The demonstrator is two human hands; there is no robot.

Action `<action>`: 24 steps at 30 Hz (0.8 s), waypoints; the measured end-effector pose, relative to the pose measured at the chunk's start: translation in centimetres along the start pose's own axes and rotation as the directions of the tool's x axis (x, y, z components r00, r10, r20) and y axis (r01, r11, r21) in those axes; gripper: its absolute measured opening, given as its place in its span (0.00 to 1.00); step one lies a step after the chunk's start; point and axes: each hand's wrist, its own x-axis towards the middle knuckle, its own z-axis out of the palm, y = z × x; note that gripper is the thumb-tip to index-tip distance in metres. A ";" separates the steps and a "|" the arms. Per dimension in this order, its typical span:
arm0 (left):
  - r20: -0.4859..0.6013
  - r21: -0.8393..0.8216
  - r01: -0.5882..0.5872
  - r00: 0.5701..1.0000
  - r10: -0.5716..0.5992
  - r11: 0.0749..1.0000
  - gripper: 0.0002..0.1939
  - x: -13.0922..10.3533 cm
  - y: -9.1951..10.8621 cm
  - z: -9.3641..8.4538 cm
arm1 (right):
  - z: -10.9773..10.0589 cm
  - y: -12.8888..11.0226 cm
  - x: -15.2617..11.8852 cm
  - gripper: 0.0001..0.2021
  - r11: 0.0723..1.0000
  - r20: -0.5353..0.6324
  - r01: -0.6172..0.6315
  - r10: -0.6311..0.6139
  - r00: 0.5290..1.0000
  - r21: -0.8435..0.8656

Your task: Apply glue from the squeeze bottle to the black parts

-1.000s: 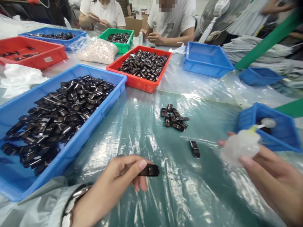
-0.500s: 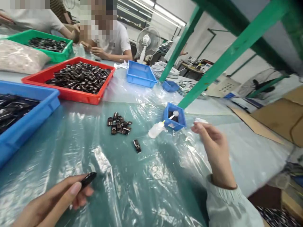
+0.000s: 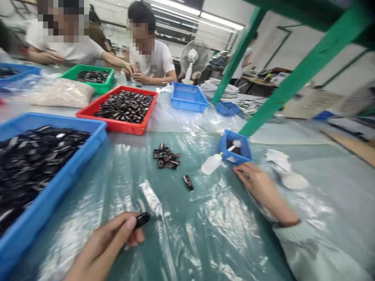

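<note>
My left hand [image 3: 113, 242] pinches a small glossy black plastic piece [image 3: 141, 221] between thumb and fingers, above the plastic-covered table. My right hand [image 3: 260, 187] is just below the small blue bin [image 3: 238, 157], its fingertips drawn together; whatever they hold, if anything, is hidden. A white spoon and dark contents show inside that bin. Beside it a white squeeze bottle [image 3: 211, 164] lies on its side. One black piece [image 3: 188, 183] rests alone in mid-table, and a small pile of similar pieces [image 3: 165, 157] lies farther back. White tissue [image 3: 277, 159] is right of the bin.
At left stands a large blue tray [image 3: 98, 128] full of black pieces. Behind it are a red tray [image 3: 117, 125] and a green tray [image 3: 109, 80], both filled. A green metal post [image 3: 275, 99] slants across the right. Two people sit opposite.
The view has swung left. My right hand has moved away from the white tissue to the front of the small blue bin. My left hand still holds the black piece.
</note>
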 end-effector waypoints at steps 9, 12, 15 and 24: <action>0.134 -0.181 0.032 0.991 -0.008 0.983 0.17 -0.9 1.5 0.4 | 0.0 -10.7 -4.9 0.09 0.834 0.192 -0.194 0.108 0.975 0.517; 0.156 -0.138 0.000 0.988 0.022 0.990 0.17 -1.2 1.7 0.6 | 1.8 -16.2 -6.0 0.05 0.452 0.610 -0.542 -0.007 0.793 0.709; 0.187 -0.081 -0.068 0.979 0.082 0.994 0.17 -1.3 1.9 0.6 | 3.2 -19.3 -6.0 0.06 0.212 0.761 -0.731 -0.170 0.626 0.649; 0.215 -0.056 -0.078 0.973 0.088 0.995 0.17 -1.4 2.3 0.6 | 3.6 -19.8 -6.1 0.08 0.120 0.807 -0.800 -0.168 0.567 0.587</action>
